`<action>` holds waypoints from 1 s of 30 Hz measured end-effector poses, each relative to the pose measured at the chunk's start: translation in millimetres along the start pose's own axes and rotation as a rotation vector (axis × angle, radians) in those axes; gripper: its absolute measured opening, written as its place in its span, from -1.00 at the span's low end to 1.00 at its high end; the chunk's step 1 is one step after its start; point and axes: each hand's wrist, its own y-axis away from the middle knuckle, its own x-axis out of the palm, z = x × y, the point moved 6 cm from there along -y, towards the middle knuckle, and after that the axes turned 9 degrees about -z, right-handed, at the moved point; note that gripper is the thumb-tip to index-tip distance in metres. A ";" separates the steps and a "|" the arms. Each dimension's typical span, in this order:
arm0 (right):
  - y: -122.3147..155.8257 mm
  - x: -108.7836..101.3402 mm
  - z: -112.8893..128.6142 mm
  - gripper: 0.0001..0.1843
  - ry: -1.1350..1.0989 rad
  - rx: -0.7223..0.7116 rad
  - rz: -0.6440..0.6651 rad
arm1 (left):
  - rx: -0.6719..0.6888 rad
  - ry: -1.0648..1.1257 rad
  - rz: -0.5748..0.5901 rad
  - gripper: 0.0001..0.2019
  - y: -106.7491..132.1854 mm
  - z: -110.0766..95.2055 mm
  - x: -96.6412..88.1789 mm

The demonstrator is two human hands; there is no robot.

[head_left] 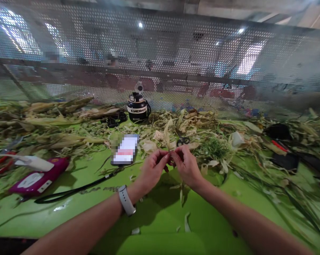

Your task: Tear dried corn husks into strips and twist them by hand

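Observation:
My left hand [155,166] and my right hand [186,164] meet over the middle of the green table [160,216]. Thumbs and forefingers of both pinch the lower end of a pale corn husk strip [168,134], whose long tip stands up above them. A bit of something dark reddish shows below the fingertips, too small to name. Under the hands lies a loose husk piece [181,194]. Just beyond them rests a pair of dark-handled scissors [183,141], partly covered by husks. A watch with a pale strap [126,200] is on my left wrist.
A phone [126,148] with a black strap lies left of my hands. Farther left is a magenta power strip [40,179] with a white plug. A black jug [137,108] stands behind, before a perforated metal screen [162,63]. Husk heaps [197,122] spread along the back and right.

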 end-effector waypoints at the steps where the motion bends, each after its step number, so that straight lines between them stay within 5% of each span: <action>1: -0.6 0.6 -1.4 -0.82 -0.042 0.016 0.002 | 0.014 -0.022 0.003 -0.82 0.1 -1.6 -0.2; 6: -7.0 2.4 -2.2 -0.82 -0.195 0.028 0.093 | 0.012 -0.058 0.023 -0.81 -1.8 -4.2 -0.6; 17: -17.1 -5.1 2.1 -0.75 -0.074 0.071 0.177 | -0.151 -0.081 0.157 -0.72 0.4 7.2 6.9; 30: -23.5 -23.9 13.6 -0.79 0.016 -0.074 -0.024 | -0.166 -0.093 0.206 -0.74 4.3 1.9 9.3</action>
